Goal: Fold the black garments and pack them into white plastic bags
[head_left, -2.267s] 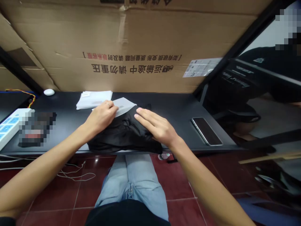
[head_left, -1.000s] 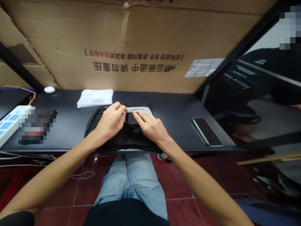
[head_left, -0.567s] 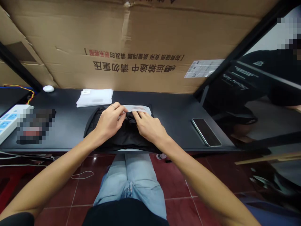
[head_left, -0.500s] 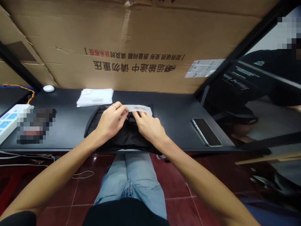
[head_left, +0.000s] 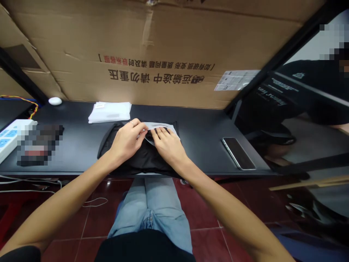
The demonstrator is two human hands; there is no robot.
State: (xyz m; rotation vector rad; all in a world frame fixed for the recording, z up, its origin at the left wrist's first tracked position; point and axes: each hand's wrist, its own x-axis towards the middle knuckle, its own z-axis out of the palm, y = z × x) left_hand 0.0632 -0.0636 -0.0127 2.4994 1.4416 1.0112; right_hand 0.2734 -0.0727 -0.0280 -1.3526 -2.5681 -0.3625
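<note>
We log the left hand [head_left: 125,142] pinching a translucent grey plastic sheet [head_left: 160,126] while the right hand [head_left: 168,144] presses it, fingers together, onto a folded black garment [head_left: 147,163] at centre frame.

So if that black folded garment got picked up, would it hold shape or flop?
Probably floppy: the black folded garment lies in soft creases. Its slight sheen suggests it could slip, and it likely weighs little for its bulk.

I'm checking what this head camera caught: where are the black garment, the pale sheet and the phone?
Black garment [head_left: 144,163]: head view, on the fabric below the hands.
Pale translucent sheet [head_left: 160,125]: head view, on its upper strip above the fingers.
Smartphone [head_left: 239,153]: head view, on its dark screen.
</note>
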